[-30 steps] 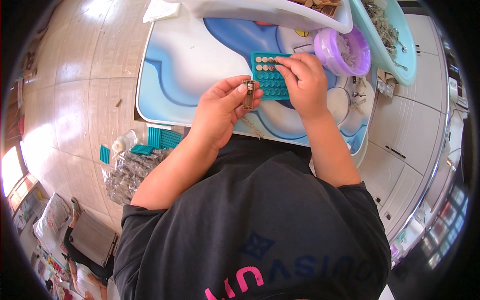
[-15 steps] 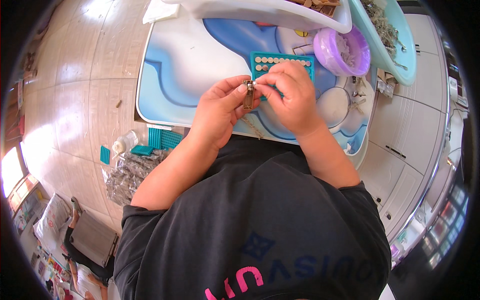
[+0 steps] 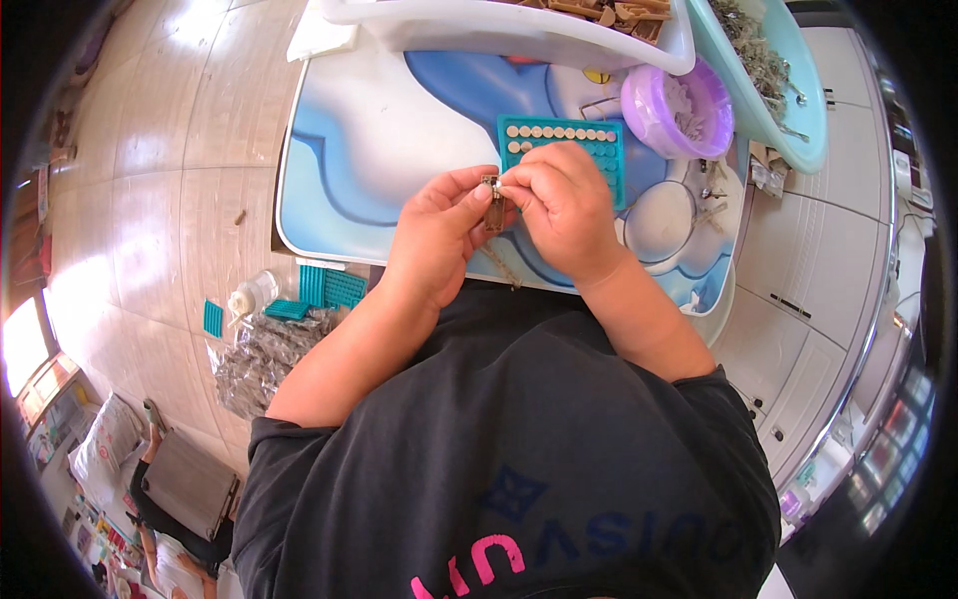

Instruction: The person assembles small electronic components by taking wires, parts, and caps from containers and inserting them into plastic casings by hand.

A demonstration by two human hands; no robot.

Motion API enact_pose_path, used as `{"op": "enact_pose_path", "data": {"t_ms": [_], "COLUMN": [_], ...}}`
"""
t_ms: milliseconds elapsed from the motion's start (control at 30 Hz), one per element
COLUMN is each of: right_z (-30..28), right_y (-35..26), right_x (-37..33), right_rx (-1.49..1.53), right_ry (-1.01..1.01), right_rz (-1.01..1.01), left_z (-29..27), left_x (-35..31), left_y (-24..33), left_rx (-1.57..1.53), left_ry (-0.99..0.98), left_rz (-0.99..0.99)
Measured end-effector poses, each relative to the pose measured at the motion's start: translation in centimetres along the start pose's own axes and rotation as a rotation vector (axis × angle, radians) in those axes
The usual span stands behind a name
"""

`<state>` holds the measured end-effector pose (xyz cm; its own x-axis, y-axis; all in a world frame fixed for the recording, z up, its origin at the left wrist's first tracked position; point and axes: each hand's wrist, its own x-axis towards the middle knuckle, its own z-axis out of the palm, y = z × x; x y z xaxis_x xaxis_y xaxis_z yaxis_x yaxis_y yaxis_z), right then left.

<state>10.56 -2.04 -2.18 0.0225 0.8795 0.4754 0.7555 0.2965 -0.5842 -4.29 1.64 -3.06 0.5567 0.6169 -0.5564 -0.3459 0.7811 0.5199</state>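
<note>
Near the table's front edge, my left hand (image 3: 435, 232) is closed on a small brown rectangular casing (image 3: 494, 218), holding it upright between thumb and fingers. Something shiny and metallic shows near the casing's upper end. My right hand (image 3: 567, 205) pinches at that end from the right, thumb and forefinger together; whatever lies between those fingertips is too small to make out. Just behind my right hand sits a teal grid tray (image 3: 612, 172), partly covered by the hand. Pale round pieces (image 3: 537, 132) fill its back row, with a couple more in the row below.
On the blue-and-white table (image 3: 344, 165) stand a purple basin (image 3: 639, 108) lined with plastic and a white bin (image 3: 429, 32) of brown pieces. A light-teal tub (image 3: 813, 125) of metal parts is at right. Floor items at left include a plastic bag (image 3: 261, 364) and a bottle (image 3: 254, 292).
Both hands stay at the casing. My right hand has shifted slightly left and down, baring more of the tray's round pieces. The whole view has moved a little.
</note>
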Motion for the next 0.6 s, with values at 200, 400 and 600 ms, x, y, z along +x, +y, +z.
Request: {"op": "enact_pose_path", "data": {"t_ms": [200,400,600], "right_z": [0.9,-0.7,-5.5], "right_y": [-0.4,-1.0,0.2], "right_x": [-0.3,0.1,5.5], "right_rx": [-0.007,0.157,-0.039], "right_ry": [-0.011,-0.007,0.126], "right_rz": [0.001,0.054,-0.103], "left_z": [-0.2,-0.2,-0.3], "left_x": [0.0,-0.3,-0.4], "left_y": [-0.2,0.3,1.5], "left_rx": [-0.061,-0.031,0.006], "left_ry": [-0.024,-0.015,-0.038], "left_rz": [0.032,0.036,0.082]}}
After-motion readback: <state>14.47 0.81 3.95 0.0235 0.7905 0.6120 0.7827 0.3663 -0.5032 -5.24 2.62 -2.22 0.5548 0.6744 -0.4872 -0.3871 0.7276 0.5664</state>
